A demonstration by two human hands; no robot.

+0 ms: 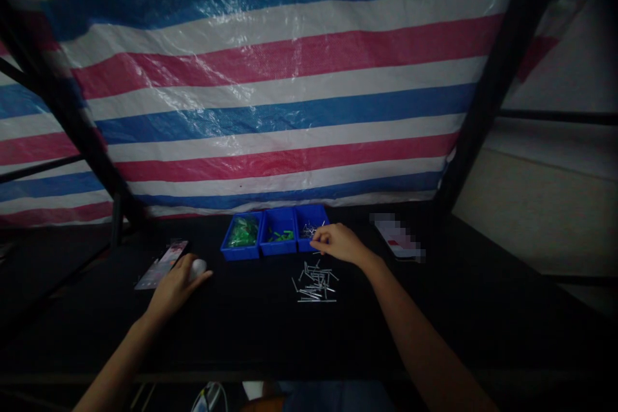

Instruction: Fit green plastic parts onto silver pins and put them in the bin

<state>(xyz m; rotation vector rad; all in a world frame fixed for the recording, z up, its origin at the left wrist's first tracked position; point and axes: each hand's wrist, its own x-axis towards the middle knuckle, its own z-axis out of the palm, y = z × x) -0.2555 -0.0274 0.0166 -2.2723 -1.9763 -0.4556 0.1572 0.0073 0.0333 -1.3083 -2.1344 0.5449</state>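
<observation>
My left hand (174,283) rests at the left of the black table, its thumb and fingers curved around a white rounded object (197,268) whose kind I cannot tell. At the right-hand blue bin (320,211), my right hand (340,243) is closed in a pinch over the front rim. A thin metal piece shows just below its fingertips; whether they grip it is unclear. Inside that bin are small silvery nail-like pieces (308,230). In front of the bins, a loose pile of thin metal nails or screws (316,284) lies on the table.
Beside that bin stand a middle blue bin (279,214) with green pieces (280,235) and a left one holding a green plastic bag (243,232). A phone (398,238) lies right, a lit screen (161,265) left. Striped sheeting (284,100) hangs behind, between dark frame posts (502,58).
</observation>
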